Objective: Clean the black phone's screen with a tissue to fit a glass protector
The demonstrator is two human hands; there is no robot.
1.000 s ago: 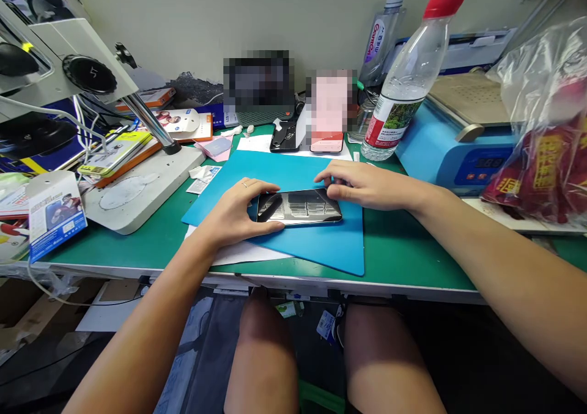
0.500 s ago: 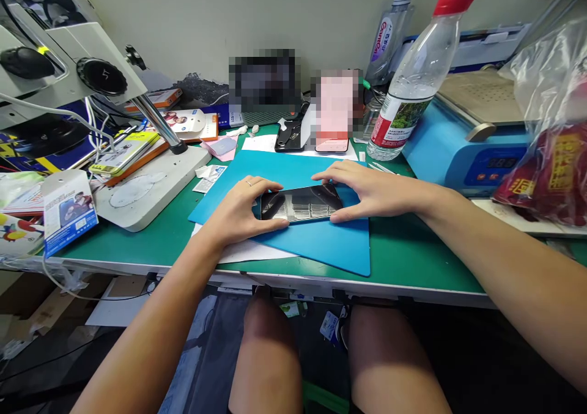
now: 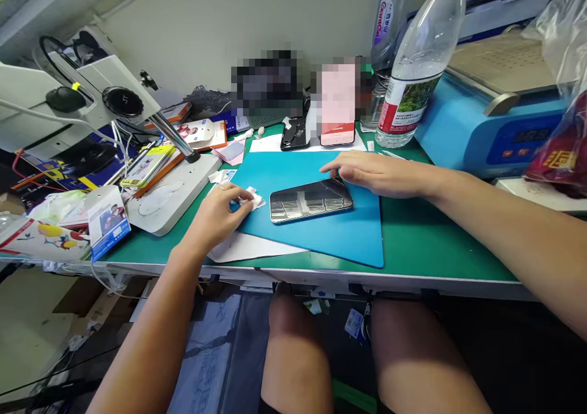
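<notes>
We see the desk [image 3: 431, 236] in even, rather bright light, while the legs [image 3: 296, 347] are partly in shadow. On the phone [image 3: 312, 201] we notice pale glare. Square blocks [image 3: 266, 81] hide some background; toward the edges, the arms [image 3: 504, 233] look stretched.

Free mat [image 3: 288, 166] behind the phone [image 3: 312, 201], bottle [image 3: 409, 103] beyond right hand [image 3: 380, 173]

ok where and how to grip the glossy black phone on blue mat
Probably both long edges near the left end, from the left: the glossy black rectangular phone lies flat on the thin blue mat, left half uncovered, with the right hand by its far right corner.
</notes>
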